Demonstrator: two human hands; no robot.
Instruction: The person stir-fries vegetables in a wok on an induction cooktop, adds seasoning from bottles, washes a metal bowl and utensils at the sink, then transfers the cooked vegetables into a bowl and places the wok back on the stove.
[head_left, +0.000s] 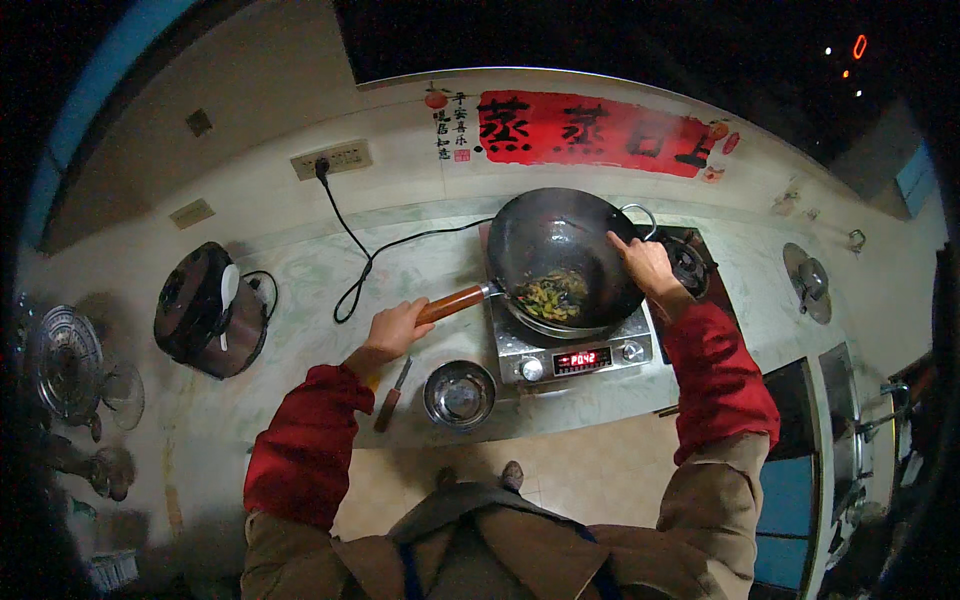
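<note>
A dark wok (555, 232) sits tilted over a silver induction cooker (570, 360) with a lit red display. Chopped green food (551, 295) with some red bits lies low in the wok, and faint steam rises. My left hand (397, 328) is closed around the wok's wooden handle (452, 304). At the wok's right rim, below its metal loop handle, is my right hand (643, 262); its index finger points along the rim, and whether the other fingers grip anything is hidden.
A steel bowl (460, 395) and a wooden-handled knife (388, 409) lie near the counter's front edge. A black cord (367, 259) loops behind the handle. At left stands a rice cooker (206, 315), at right a gas burner (686, 266) and a pot lid (808, 281).
</note>
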